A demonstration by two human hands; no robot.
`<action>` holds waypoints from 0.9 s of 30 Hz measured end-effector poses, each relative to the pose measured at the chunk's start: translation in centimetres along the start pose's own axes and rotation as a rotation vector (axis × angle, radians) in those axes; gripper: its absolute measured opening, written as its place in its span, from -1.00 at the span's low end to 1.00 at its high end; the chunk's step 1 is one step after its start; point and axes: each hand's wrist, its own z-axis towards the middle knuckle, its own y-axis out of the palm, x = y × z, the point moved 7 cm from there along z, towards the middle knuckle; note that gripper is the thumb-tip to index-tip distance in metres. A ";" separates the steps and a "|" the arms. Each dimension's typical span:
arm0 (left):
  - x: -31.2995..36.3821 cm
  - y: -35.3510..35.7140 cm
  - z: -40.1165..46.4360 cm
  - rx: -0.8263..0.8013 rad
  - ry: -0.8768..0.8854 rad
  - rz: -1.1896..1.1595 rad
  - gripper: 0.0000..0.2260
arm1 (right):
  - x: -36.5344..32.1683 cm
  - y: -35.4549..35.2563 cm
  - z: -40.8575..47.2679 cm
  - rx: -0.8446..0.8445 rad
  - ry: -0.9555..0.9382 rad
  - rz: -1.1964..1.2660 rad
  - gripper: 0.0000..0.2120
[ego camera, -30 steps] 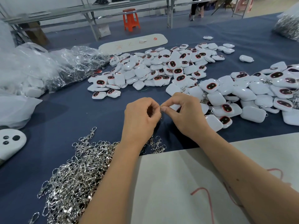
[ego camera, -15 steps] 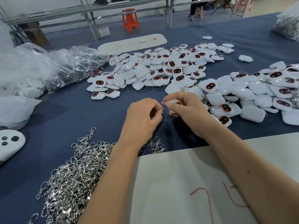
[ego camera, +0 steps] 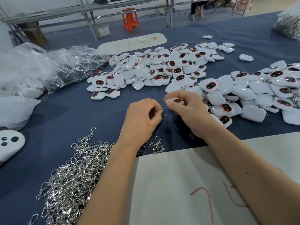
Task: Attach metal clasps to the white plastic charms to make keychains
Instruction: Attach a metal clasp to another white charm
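Closest to the camera there's a flat sheet of pale board (ego camera: pixel 170 184) with a couple of red squiggles on it, and left of it a big tangled heap of shiny silver metal clasps (ego camera: pixel 69 181), all loops and lobster hooks, spilling over the dark blue cloth of the desk (ego camera: pixel 81 114). Just past that, the left hand (ego camera: pixel 142 117) has its fingers curled in, pinching one metal clasp (ego camera: pixel 164 114) that dangles off its fingertips. The right hand (ego camera: pixel 186 108) grips a white plastic charm (ego camera: pixel 176 101), a rounded glossy square with a dark red-rimmed oval on its face. Compared with a second ago the hands have pulled apart: they were touching fingertip to fingertip, and now the right one has lifted the charm up and away so its face shows. Further back, two loose piles of the same charms (ego camera: pixel 162 69) cover the cloth, with crinkly clear plastic bags (ego camera: pixel 48 69) on the left and an orange stool (ego camera: pixel 130 19) behind.
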 end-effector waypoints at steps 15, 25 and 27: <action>0.1 0.0 0.0 -0.008 -0.001 -0.003 -0.85 | 0.5 -0.3 0.5 0.033 0.022 0.301 -0.71; 1.1 0.3 0.0 -0.026 0.045 -0.064 -0.86 | -0.5 -0.3 0.2 0.166 -0.122 -0.107 -0.81; 1.4 0.5 -0.1 -0.041 0.053 -0.086 -0.88 | -0.4 -0.3 0.2 0.179 -0.121 -0.173 -0.79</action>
